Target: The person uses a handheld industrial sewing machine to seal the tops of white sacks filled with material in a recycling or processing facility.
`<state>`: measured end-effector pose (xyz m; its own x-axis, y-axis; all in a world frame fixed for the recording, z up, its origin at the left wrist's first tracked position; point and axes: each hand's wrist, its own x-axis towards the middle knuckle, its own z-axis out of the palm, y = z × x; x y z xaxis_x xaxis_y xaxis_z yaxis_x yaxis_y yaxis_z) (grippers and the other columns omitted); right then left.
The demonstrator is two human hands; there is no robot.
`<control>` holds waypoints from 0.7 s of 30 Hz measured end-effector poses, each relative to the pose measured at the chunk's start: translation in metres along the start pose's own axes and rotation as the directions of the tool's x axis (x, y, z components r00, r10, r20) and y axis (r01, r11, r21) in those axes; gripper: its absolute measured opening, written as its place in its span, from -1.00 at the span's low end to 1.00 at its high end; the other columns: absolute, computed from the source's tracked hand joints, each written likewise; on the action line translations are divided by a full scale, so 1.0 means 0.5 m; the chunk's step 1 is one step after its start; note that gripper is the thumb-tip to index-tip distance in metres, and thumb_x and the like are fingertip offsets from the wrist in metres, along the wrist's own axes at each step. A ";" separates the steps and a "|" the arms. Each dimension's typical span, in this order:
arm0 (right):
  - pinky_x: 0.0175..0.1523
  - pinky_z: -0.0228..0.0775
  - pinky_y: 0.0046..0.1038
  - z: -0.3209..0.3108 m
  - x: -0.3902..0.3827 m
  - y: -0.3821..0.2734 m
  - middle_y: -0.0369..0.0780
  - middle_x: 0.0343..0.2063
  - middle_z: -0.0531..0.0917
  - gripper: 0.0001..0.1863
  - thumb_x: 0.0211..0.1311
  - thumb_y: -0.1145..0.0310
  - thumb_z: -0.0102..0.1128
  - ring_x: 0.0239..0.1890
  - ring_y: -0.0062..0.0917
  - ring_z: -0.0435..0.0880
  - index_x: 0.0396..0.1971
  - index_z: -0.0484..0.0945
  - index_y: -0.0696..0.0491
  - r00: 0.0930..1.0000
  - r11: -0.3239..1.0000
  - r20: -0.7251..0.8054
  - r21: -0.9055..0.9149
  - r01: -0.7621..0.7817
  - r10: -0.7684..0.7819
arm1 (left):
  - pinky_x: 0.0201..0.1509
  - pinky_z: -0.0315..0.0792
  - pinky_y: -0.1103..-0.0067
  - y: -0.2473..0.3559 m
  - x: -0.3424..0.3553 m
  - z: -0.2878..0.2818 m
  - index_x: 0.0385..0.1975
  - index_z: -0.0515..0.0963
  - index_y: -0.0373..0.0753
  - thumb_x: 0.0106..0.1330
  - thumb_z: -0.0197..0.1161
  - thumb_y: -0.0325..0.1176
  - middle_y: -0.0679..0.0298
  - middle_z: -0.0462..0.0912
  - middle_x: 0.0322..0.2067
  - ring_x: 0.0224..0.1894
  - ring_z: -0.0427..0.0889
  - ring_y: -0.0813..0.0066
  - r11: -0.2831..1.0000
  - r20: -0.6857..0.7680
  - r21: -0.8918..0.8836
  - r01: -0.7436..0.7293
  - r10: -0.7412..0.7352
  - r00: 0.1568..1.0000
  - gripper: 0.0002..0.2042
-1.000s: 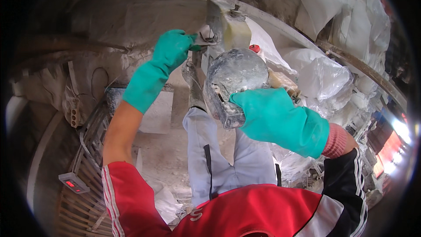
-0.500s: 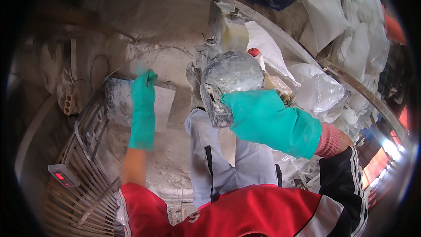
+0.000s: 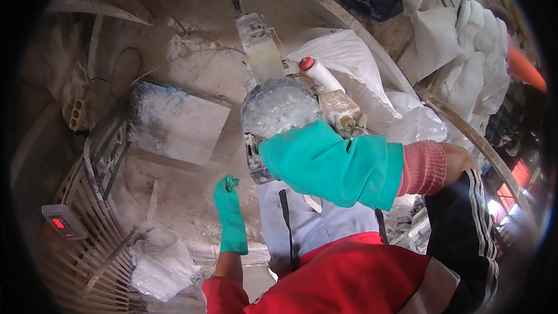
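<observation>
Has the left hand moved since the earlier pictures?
Yes: the left hand came back from beyond the flat pale board to its near side.

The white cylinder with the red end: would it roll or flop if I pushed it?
If loose, the white cylinder would probably roll sideways, because its side looks rounded. It likely feels stiff rather than floppy: its edges run straight without sagging. I can't tell its weight.

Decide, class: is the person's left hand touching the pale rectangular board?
Apart. The head view shows a strip of dusty ground between the gloved left hand and the pale rectangular board.
</observation>
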<state>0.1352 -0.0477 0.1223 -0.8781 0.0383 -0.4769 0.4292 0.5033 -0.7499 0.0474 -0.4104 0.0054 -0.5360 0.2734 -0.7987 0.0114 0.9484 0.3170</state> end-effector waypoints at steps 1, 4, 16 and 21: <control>-0.44 0.47 -0.25 -0.001 0.003 -0.002 -0.14 -0.46 0.60 -0.78 -0.03 0.46 0.24 -0.44 -0.28 0.67 -0.34 0.46 0.08 0.998 0.998 0.021 -0.022 0.056 -0.056 | -0.14 0.47 0.47 -0.022 -0.011 0.001 -0.19 0.55 -0.42 0.41 0.05 -0.44 0.10 0.68 -0.32 -0.29 0.62 0.39 1.000 -0.004 -0.007 0.001 -0.001 1.000 -0.81; -0.42 0.49 -0.25 -0.023 0.023 -0.018 -0.14 -0.45 0.61 -0.77 -0.05 0.46 0.26 -0.42 -0.27 0.69 -0.33 0.47 0.08 0.989 0.991 0.107 -0.068 0.114 -0.106 | -0.16 0.49 0.45 -0.045 -0.025 0.019 -0.13 0.54 -0.40 0.46 0.06 -0.35 0.09 0.70 -0.32 -0.31 0.64 0.38 0.995 0.014 -0.091 0.039 -0.038 0.999 -0.77; -0.37 0.53 -0.23 -0.027 0.121 -0.025 -0.14 -0.48 0.66 -0.76 -0.18 0.47 0.29 -0.38 -0.22 0.71 -0.39 0.58 0.09 0.853 0.912 0.471 -0.207 0.354 -0.225 | -0.07 0.49 0.46 -0.100 -0.074 0.093 -0.08 0.53 -0.37 0.47 0.08 -0.23 0.08 0.73 -0.30 -0.27 0.67 0.40 0.847 -0.053 -0.455 0.274 -0.333 0.941 -0.71; -0.37 0.51 -0.19 0.070 0.236 -0.071 -0.15 -0.47 0.67 -0.78 -0.13 0.47 0.27 -0.37 -0.21 0.71 -0.37 0.60 0.03 0.845 0.883 0.325 -0.059 0.465 -0.424 | -0.10 0.49 0.50 -0.142 -0.155 0.129 -0.17 0.52 -0.37 0.48 0.08 -0.21 0.14 0.72 -0.35 -0.33 0.65 0.44 0.801 -0.045 -0.470 0.371 -0.442 0.896 -0.71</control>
<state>0.0238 -0.0913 0.0767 -0.8556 -0.4616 -0.2343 -0.0420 0.5131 -0.8573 0.1424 -0.4884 0.0119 -0.5231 -0.1810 -0.8328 -0.5864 0.7855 0.1976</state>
